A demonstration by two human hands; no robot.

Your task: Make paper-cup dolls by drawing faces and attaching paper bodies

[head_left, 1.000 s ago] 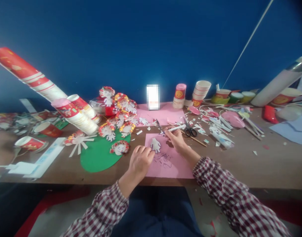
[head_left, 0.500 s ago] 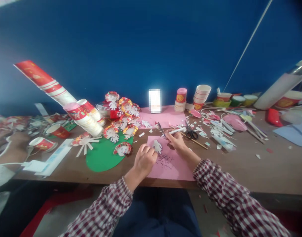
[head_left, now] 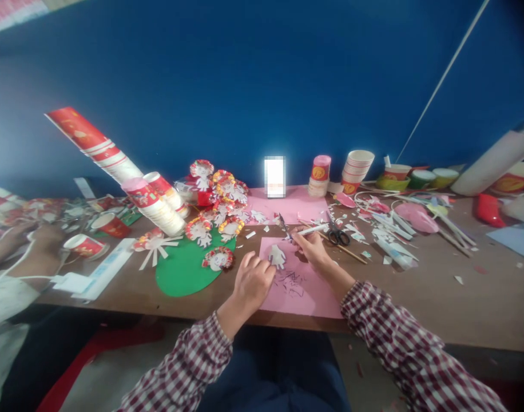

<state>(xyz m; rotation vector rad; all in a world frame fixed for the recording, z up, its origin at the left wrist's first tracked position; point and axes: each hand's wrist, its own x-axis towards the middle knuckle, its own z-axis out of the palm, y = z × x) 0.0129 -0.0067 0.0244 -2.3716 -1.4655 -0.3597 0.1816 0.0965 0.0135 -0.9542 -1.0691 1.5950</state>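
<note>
In my right hand [head_left: 310, 247] is a white marker pen [head_left: 316, 229], gripped with its tip pointing left above the pink paper sheet [head_left: 317, 300]. My left hand [head_left: 254, 280] has its fingers curled at the lower left edge of a small white paper cutout [head_left: 277, 255] shaped like a little figure; the fingertips are partly hidden. Black scribbled lines mark the pink sheet below the cutout. A narrow dark item [head_left: 282, 221] lies just beyond the pen tip. Black-handled scissors [head_left: 338, 236] rest right of my right hand.
Finished-looking cutouts with red and yellow frills [head_left: 218, 259] lie on and behind a green card [head_left: 180, 280]. Stacked paper cups [head_left: 159, 212] lean at left, near a co-worker's hands [head_left: 47, 246]. Paper scraps [head_left: 382, 234] and sticks litter the right. A glowing screen [head_left: 274, 177] stands behind.
The view has shifted slightly, so the table's things appear a little further right. Both hands keep nearly the same place over the pink sheet, with the pen still held.
</note>
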